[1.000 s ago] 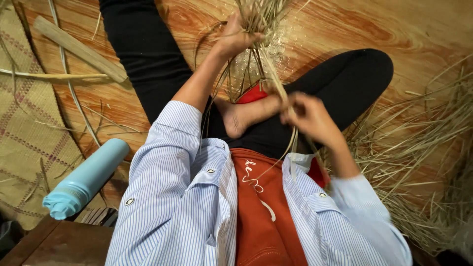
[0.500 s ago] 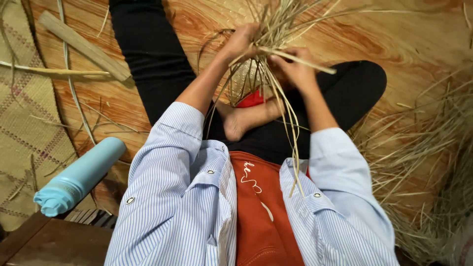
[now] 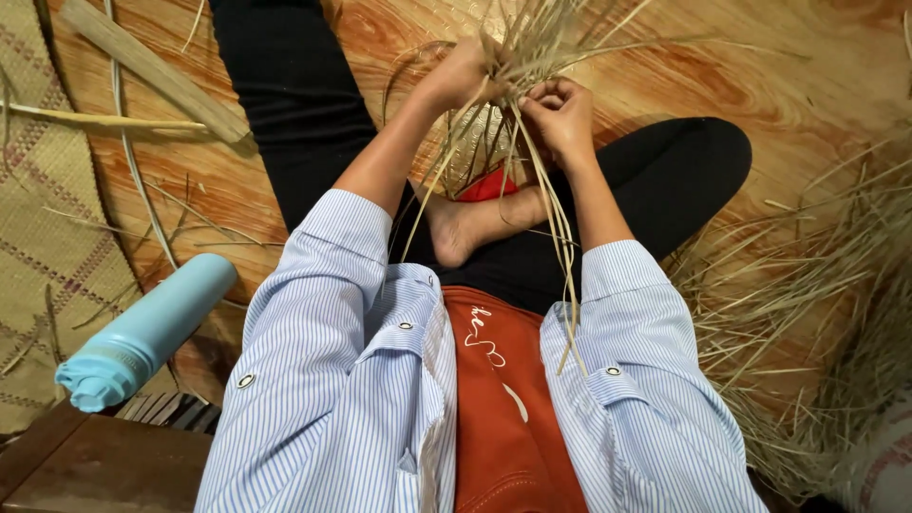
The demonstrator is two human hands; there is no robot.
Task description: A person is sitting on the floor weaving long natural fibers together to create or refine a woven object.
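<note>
Bundle of dry straw strands (image 3: 518, 57) held up over the lap, above the wooden floor (image 3: 760, 76), fanning out toward the top edge of the view. Loose ends trailing down from the bundle, across a bare foot (image 3: 465, 223) and onto the orange shirt front (image 3: 503, 399). Left hand (image 3: 465, 71) closed around the strands at the gathering point, fingers wrapped tight on them. Right hand (image 3: 560, 109) just beside it, touching the same bundle, fingertips pinched on a few strands that hang down past the wrist. Both hands close together, nearly knuckle to knuckle.

Beneath the hands, partly hidden by the strands, a pale woven piece (image 3: 465, 161) with a bit of red (image 3: 489, 185) showing at its lower edge; cannot tell what the red thing is. Black trouser legs (image 3: 285, 95) crossed on the floor, one stretched up and away, the other bent to the right. Striped blue-and-white shirt sleeves (image 3: 323, 313) rolled to the forearm.

Farther out: heap of loose straw (image 3: 817, 285) spread over the floor on the right. Light blue bottle (image 3: 142, 342) lying tilted at the left, near a woven mat (image 3: 47, 209). Flat wooden stick (image 3: 157, 71) on the floor at upper left, thin split canes beside it.
</note>
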